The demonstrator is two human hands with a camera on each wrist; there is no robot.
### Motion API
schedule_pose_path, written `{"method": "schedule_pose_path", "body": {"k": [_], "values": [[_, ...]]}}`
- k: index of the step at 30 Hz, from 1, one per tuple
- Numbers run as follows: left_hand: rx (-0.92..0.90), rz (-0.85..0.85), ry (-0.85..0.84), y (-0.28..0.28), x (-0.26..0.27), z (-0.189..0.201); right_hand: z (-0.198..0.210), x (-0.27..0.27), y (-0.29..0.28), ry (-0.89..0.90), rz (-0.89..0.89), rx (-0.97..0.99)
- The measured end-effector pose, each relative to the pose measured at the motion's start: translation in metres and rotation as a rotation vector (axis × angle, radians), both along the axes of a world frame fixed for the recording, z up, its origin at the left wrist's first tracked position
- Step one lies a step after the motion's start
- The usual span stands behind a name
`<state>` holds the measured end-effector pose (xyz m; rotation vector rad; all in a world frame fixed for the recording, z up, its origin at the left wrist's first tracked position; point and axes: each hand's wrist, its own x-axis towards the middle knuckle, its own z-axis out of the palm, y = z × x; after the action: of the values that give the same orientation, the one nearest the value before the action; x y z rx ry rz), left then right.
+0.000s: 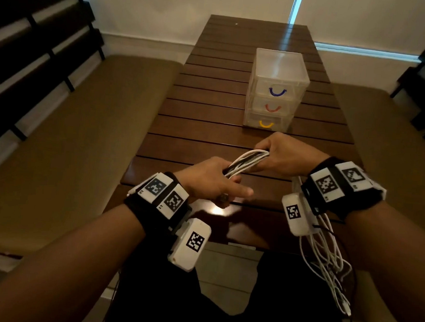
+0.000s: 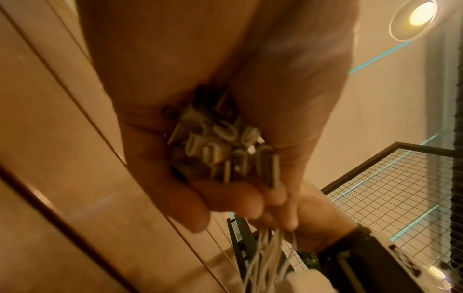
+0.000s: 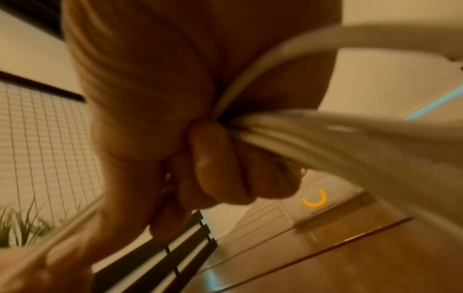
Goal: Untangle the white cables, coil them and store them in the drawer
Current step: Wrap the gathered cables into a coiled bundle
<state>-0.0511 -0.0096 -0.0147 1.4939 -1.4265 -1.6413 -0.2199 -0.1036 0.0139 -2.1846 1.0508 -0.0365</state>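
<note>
A bundle of white cables (image 1: 246,162) stretches between my two hands above the near part of the wooden table. My left hand (image 1: 212,179) grips one end of the bundle; the left wrist view shows several folded cable loops (image 2: 220,144) packed in its palm. My right hand (image 1: 286,154) grips the other end, its fingers (image 3: 218,162) curled round the strands (image 3: 288,136). Loose cable lengths (image 1: 330,264) hang tangled below my right wrist, past the table edge. The clear plastic drawer unit (image 1: 276,90) stands further back, all its drawers closed.
The slatted table (image 1: 209,125) runs away from me to the wall. Cushioned benches (image 1: 69,138) flank it on both sides. The drawer unit has a blue handle (image 1: 277,92), a red handle (image 1: 273,108) and a yellow handle (image 1: 266,124). A wire mesh panel (image 2: 400,188) stands to the right.
</note>
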Motion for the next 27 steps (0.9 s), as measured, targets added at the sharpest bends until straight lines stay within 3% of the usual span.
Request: {"method": "schedule_pose_path", "body": {"k": [3,6,9,12,18,27], "values": [[-0.093,-0.04,-0.141,-0.007,0.007,0.007,0.012,-0.006,0.005,-0.026,0.031,0.133],[-0.219,-0.03,-0.208,-0.011,0.006,0.013,0.013,-0.01,0.011,-0.201,-0.069,0.154],[-0.25,0.008,-0.127,-0.013,-0.002,0.014,0.008,-0.006,0.022,-0.489,-0.206,0.17],[-0.242,-0.065,-0.048,-0.015,-0.013,0.012,0.006,0.001,0.03,-0.769,-0.355,0.304],[-0.231,-0.133,-0.013,-0.017,-0.037,0.013,0.008,0.012,0.037,-1.08,-0.528,0.58],[-0.131,-0.135,-0.01,-0.019,-0.041,0.024,0.013,0.017,0.045,-1.049,-0.583,0.404]]}}
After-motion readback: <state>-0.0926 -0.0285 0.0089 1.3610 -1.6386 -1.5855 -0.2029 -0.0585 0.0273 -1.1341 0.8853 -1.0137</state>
